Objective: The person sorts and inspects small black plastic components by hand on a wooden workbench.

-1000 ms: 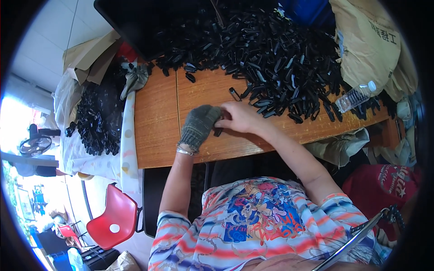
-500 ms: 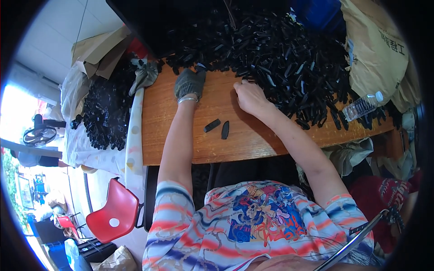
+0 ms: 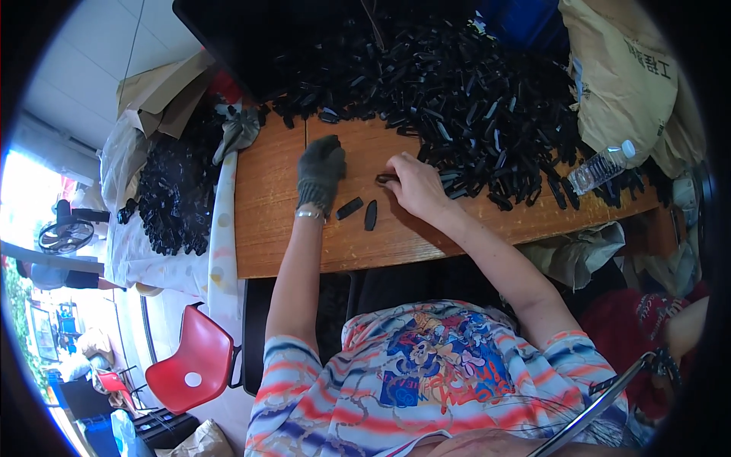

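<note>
My left hand point(image 3: 321, 174), in a dark grey knit glove, is over the wooden table point(image 3: 285, 251) with its fingers curled in. Whatever may be inside that glove's grip is hidden. Bare and to its right, my right hand point(image 3: 419, 186) pinches a small black elongated piece point(image 3: 386, 179) between thumb and fingers. Two similar pieces lie on the wood just below and between the hands: a blunt black piece point(image 3: 349, 208) and a pointed black piece point(image 3: 371, 215). Beyond both hands spreads a big heap of black pieces point(image 3: 487, 99).
A clear plastic bottle point(image 3: 601, 169) lies on the heap's right edge by a brown paper sack point(image 3: 628, 91). At left, another black pile point(image 3: 175, 190) rests on plastic sheeting. A red chair point(image 3: 190, 362) stands lower left. Another person's arm point(image 3: 685, 335) shows at far right.
Both hands have drawn back from the heap toward me. A black piece now shows in my right hand's fingers. The two loose pieces appear slightly shifted left with the whole view.
</note>
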Demonstrator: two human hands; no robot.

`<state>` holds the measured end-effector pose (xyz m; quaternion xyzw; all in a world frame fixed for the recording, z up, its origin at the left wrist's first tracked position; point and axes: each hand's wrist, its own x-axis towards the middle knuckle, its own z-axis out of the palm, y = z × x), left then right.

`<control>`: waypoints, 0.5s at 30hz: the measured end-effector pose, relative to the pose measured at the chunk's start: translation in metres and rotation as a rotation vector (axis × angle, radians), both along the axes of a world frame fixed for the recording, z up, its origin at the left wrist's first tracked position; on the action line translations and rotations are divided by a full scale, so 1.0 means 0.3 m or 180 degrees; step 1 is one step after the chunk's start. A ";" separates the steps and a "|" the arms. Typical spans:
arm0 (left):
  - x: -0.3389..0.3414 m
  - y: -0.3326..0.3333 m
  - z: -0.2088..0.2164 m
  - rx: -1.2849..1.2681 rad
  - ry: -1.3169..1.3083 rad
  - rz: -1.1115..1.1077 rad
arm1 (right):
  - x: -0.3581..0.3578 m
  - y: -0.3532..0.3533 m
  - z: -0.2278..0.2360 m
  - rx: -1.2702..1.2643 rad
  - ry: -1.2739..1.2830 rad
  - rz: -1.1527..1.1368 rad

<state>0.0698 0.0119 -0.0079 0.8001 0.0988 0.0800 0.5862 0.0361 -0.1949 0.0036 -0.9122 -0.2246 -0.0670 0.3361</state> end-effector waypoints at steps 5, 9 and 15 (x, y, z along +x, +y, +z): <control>-0.179 -0.106 0.142 -0.1823 0.0613 -0.0285 | -0.006 0.022 0.059 0.1851 0.0454 -0.0123; -0.230 -0.111 0.155 -0.1603 0.0292 -0.0544 | -0.039 0.065 0.104 0.2056 0.0363 -0.0034; -0.244 -0.137 0.167 -0.1256 -0.0039 -0.0501 | -0.051 0.067 0.091 0.2132 0.0025 0.0036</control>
